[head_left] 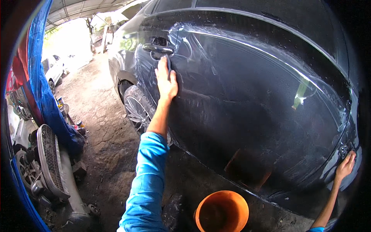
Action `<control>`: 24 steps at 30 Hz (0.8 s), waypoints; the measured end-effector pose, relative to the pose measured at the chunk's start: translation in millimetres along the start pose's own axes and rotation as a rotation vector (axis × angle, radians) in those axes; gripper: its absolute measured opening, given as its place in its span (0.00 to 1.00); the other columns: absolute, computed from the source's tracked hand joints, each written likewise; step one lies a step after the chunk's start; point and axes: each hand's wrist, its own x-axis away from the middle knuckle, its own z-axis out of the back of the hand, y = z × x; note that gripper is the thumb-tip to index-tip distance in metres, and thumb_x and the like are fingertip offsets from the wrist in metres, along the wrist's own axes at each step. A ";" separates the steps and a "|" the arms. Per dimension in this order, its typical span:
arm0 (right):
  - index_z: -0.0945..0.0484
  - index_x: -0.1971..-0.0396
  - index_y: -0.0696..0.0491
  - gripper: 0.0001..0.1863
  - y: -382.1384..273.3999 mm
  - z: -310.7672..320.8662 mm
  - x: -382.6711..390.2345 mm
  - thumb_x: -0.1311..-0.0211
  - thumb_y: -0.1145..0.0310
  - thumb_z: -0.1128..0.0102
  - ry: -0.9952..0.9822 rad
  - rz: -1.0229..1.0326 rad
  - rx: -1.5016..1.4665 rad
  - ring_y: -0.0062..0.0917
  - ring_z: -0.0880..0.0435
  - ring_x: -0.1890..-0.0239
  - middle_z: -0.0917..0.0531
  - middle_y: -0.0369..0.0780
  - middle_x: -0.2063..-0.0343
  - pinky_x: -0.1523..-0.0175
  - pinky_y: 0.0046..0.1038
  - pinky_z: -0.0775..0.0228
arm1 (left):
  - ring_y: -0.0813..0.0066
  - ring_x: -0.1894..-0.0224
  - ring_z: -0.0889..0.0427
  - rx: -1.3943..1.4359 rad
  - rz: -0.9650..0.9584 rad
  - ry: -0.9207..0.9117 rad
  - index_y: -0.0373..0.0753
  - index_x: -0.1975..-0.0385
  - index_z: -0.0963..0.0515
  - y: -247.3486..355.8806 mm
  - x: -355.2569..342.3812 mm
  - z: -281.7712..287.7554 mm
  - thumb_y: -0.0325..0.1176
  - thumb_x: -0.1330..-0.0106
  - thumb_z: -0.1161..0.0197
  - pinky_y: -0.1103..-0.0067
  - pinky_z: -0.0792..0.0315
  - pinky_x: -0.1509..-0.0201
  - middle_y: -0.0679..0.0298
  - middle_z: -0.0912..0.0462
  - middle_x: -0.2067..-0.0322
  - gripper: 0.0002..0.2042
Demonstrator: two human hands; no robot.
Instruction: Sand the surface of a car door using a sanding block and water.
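Observation:
A dark car door (247, 116) fills the middle, wet and streaked with whitish film. Just below the chrome-edged door handle (158, 48), my left hand (167, 83) lies against the door. Between its thumb and fingers shows the edge of a thin dark grey pad (169, 63); the rest of the pad is hidden under the fingers. Far to the right, my right hand (345, 167) is against the car's lower panel, fingers together and curled next to a dark, shiny wet patch. What lies under those fingers, if anything, I cannot make out. Both arms wear blue sleeves.
An orange bucket (222, 212) stands on the dirt floor close below the door. At left are a loose car grille (50, 158), other car parts and a hanging blue tarp (36, 69). The car's wheel (136, 108) is beyond my left forearm. A white car (54, 69) stands farther back.

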 end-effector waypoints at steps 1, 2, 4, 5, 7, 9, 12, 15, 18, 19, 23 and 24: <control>0.23 0.47 0.61 0.19 -2.9 0.9 -1.2 0.25 0.62 0.52 -0.019 0.003 0.033 0.41 0.21 0.45 0.18 0.49 0.49 0.40 0.35 0.32 | 0.54 0.25 0.49 -0.022 0.025 0.003 0.36 0.29 0.45 -1.7 1.3 -6.7 0.30 0.33 0.49 0.57 0.61 0.23 0.51 0.44 0.29 0.31; 0.23 0.47 0.61 0.19 -3.0 4.2 -1.5 0.25 0.62 0.52 -0.027 -0.005 0.044 0.41 0.21 0.45 0.18 0.49 0.49 0.40 0.35 0.32 | 0.53 0.25 0.51 -0.041 0.052 -0.004 0.35 0.29 0.46 6.1 5.0 -10.4 0.31 0.32 0.50 0.57 0.62 0.23 0.50 0.46 0.28 0.31; 0.22 0.47 0.60 0.19 -2.4 12.9 -4.9 0.25 0.62 0.53 -0.018 0.009 0.092 0.41 0.20 0.46 0.18 0.49 0.49 0.40 0.35 0.32 | 0.48 0.24 0.56 -0.072 -0.002 -0.089 0.32 0.29 0.49 42.5 16.7 -28.7 0.33 0.33 0.49 0.57 0.64 0.23 0.46 0.50 0.28 0.33; 0.23 0.47 0.59 0.18 -11.3 20.0 -8.0 0.26 0.64 0.51 0.043 0.040 0.076 0.41 0.19 0.49 0.17 0.48 0.51 0.43 0.37 0.31 | 0.42 0.25 0.58 -0.065 -0.110 -0.179 0.28 0.29 0.50 80.7 32.3 -39.8 0.35 0.34 0.46 0.56 0.64 0.23 0.41 0.52 0.28 0.35; 0.22 0.48 0.57 0.16 -35.2 28.3 -9.9 0.28 0.66 0.50 0.083 0.050 0.085 0.42 0.18 0.53 0.16 0.48 0.54 0.47 0.38 0.29 | 0.42 0.25 0.55 -0.066 -0.191 -0.240 0.25 0.31 0.48 126.0 50.7 -39.9 0.36 0.40 0.42 0.52 0.64 0.24 0.40 0.48 0.30 0.38; 0.21 0.50 0.56 0.15 -69.0 32.4 -13.7 0.30 0.66 0.49 0.065 -0.008 0.085 0.41 0.17 0.55 0.16 0.47 0.57 0.50 0.38 0.28 | 0.42 0.26 0.52 -0.121 -0.300 -0.262 0.29 0.31 0.45 97.7 40.9 -21.6 0.39 0.36 0.47 0.53 0.65 0.24 0.44 0.45 0.30 0.35; 0.21 0.59 0.55 0.10 -129.7 38.9 -33.8 0.32 0.68 0.49 0.102 -0.012 -0.016 0.43 0.18 0.62 0.16 0.46 0.65 0.55 0.39 0.28 | 0.54 0.24 0.53 -0.137 0.063 -0.046 0.30 0.29 0.48 46.0 24.7 -9.9 0.39 0.25 0.60 0.57 0.66 0.24 0.45 0.49 0.28 0.28; 0.23 0.65 0.54 0.07 -149.3 63.6 -43.5 0.33 0.68 0.48 0.091 -0.011 -0.014 0.44 0.20 0.68 0.18 0.45 0.70 0.59 0.39 0.29 | 0.46 0.26 0.51 -0.008 -0.039 -0.056 0.30 0.31 0.44 146.8 47.1 -66.2 0.43 0.29 0.50 0.54 0.63 0.24 0.44 0.44 0.30 0.32; 0.23 0.67 0.53 0.06 -155.0 71.4 -49.8 0.34 0.68 0.47 0.108 0.000 -0.033 0.42 0.20 0.69 0.19 0.43 0.72 0.61 0.38 0.30 | 0.44 0.30 0.42 0.097 -0.560 -0.457 0.32 0.35 0.35 372.9 111.1 -66.0 0.40 0.41 0.39 0.47 0.54 0.28 0.46 0.36 0.34 0.33; 0.23 0.67 0.52 0.06 -158.5 69.4 -52.6 0.35 0.68 0.47 0.104 0.018 -0.056 0.41 0.20 0.70 0.19 0.42 0.72 0.62 0.38 0.30 | 0.50 0.31 0.40 0.228 -0.714 -0.534 0.33 0.37 0.33 423.5 139.9 -78.9 0.37 0.43 0.38 0.52 0.49 0.29 0.50 0.34 0.35 0.31; 0.24 0.70 0.52 0.03 -161.6 67.5 -55.7 0.38 0.70 0.43 0.076 0.110 -0.209 0.38 0.20 0.73 0.20 0.41 0.75 0.64 0.36 0.31 | 0.55 0.33 0.36 0.308 -0.997 -0.536 0.35 0.39 0.31 473.0 155.6 -101.7 0.39 0.42 0.37 0.63 0.43 0.31 0.53 0.32 0.36 0.30; 0.25 0.71 0.51 0.02 -160.1 73.5 -54.6 0.40 0.70 0.42 0.052 0.109 -0.178 0.36 0.21 0.75 0.21 0.40 0.77 0.66 0.35 0.32 | 0.54 0.34 0.34 0.497 -0.864 -0.660 0.35 0.39 0.31 457.8 148.2 -91.7 0.40 0.44 0.34 0.64 0.42 0.32 0.55 0.31 0.36 0.32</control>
